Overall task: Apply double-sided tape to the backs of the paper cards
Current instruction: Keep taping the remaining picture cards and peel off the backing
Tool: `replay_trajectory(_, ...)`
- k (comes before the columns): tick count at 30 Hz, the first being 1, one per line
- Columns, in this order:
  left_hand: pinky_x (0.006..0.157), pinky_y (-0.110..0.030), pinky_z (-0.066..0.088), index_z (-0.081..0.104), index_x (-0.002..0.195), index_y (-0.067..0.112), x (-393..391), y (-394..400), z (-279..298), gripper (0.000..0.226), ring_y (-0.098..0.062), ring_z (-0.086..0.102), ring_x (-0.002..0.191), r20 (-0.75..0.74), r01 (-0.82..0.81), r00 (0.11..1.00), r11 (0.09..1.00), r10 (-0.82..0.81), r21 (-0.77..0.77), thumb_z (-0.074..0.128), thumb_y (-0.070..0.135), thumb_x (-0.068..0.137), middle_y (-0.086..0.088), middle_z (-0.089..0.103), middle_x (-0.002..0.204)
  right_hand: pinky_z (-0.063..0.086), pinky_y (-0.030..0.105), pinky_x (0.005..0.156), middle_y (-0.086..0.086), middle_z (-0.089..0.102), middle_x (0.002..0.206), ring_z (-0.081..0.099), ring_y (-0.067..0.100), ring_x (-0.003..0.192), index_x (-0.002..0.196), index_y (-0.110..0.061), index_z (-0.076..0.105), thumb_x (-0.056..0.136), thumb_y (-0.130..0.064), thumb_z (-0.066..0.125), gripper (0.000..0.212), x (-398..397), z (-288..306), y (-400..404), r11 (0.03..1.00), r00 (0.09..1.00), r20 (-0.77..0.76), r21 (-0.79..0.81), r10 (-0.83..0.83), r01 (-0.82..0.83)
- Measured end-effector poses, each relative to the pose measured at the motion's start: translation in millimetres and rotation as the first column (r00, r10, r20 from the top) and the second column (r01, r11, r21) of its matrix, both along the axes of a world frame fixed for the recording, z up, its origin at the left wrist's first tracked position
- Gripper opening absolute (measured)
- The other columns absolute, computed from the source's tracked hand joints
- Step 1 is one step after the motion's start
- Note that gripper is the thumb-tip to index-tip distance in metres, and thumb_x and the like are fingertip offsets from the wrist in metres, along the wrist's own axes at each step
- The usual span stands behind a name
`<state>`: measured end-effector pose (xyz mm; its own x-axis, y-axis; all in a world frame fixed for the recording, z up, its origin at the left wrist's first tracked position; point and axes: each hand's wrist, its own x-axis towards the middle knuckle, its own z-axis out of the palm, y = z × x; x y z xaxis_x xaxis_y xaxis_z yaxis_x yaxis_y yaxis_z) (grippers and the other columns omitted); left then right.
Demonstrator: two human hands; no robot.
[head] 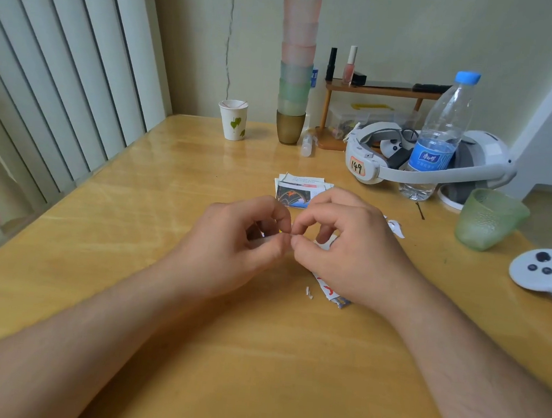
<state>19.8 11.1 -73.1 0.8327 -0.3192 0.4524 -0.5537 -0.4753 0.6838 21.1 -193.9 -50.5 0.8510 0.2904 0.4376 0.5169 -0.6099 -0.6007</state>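
Left hand (248, 236) and right hand (342, 245) meet fingertip to fingertip over the yellow wooden table (131, 228), both pinching something tiny, unidentifiable, near the small stack of printed paper cards (298, 190).

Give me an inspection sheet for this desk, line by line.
Surface: wooden table, glossy, with small paper scraps.
Job's things: stack of paper cards beyond the hands; another card partly under the right hand; tape too small to identify.
Clutter: paper cup, stacked cups, water bottle, VR headset, green cup, controller, small shelf.
Hands: left hand and right hand both pinching something tiny between them.
Cables: nothing seen.
Surroundings: vertical blinds left, wall behind.
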Motion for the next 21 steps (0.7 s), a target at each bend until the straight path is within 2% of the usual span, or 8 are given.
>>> replay_trajectory(6,0.058,-0.025,0.043,0.066,0.095,0.029,0,-1,0,0.006,-0.02,0.053,0.061,0.042,-0.011,0.999,0.999,0.009,0.04,0.072,0.03,0.097,0.005,0.062,0.068,0.044,0.02,0.061,-0.015,0.061,0.092,0.06,0.014,0.073,0.073,-0.033,0.07,0.081,-0.024,0.076,0.013,1,-5,0,1.0,0.996,0.092,0.005,-0.007,0.007)
replay_trajectory(9,0.058,-0.028,0.045,0.066,0.095,0.03,0,-1,0,0.002,-0.02,0.053,0.061,0.082,-0.033,0.996,0.997,0.028,0.065,0.068,0.03,0.094,0.003,0.062,0.069,0.05,0.033,0.064,-0.016,0.059,0.089,0.057,0.012,0.074,0.075,-0.033,0.069,0.082,-0.026,0.073,0.011,3,-8,1,0.999,0.981,0.192,-0.044,-0.002,0.01)
replay_trajectory(12,0.058,-0.021,0.042,0.067,0.093,0.033,-1,0,3,0.006,-0.014,0.053,0.064,0.12,-0.06,0.991,0.995,0.05,0.085,0.067,0.027,0.091,0.009,0.063,0.074,0.051,0.039,0.064,-0.016,0.056,0.088,0.051,0.008,0.075,0.079,-0.024,0.07,0.083,-0.026,0.067,0.005,5,-10,1,0.996,0.949,0.313,-0.091,0.048,-0.021)
replay_trajectory(14,0.058,-0.023,0.041,0.068,0.091,0.029,-3,-1,6,0.008,-0.012,0.05,0.062,0.082,-0.038,0.996,0.999,0.034,0.036,0.069,0.021,0.093,0.011,0.062,0.075,0.051,0.039,0.065,-0.011,0.058,0.089,0.051,0.011,0.077,0.08,-0.018,0.07,0.085,-0.02,0.065,0.007,7,-9,1,0.994,0.925,0.371,-0.088,0.087,-0.058)
replay_trajectory(17,0.056,-0.036,0.046,0.069,0.089,0.024,-4,-3,9,0.006,-0.029,0.053,0.062,-0.048,0.024,0.998,0.99,-0.031,-0.142,0.068,0.021,0.094,0.003,0.064,0.074,0.05,0.04,0.068,-0.004,0.061,0.09,0.056,0.019,0.079,0.082,-0.011,0.069,0.089,-0.011,0.065,0.008,7,-6,1,0.994,0.885,0.454,-0.075,0.104,-0.078)
replay_trajectory(21,0.059,-0.039,0.051,0.07,0.09,0.021,-5,-8,14,0.008,-0.024,0.051,0.066,-0.142,0.034,0.987,0.962,-0.075,-0.272,0.067,0.026,0.096,-0.012,0.062,0.079,0.05,0.037,0.072,0.001,0.063,0.091,0.058,0.024,0.08,0.083,-0.007,0.069,0.09,-0.006,0.065,0.009,7,-4,3,0.994,0.849,0.517,-0.071,0.105,-0.08)
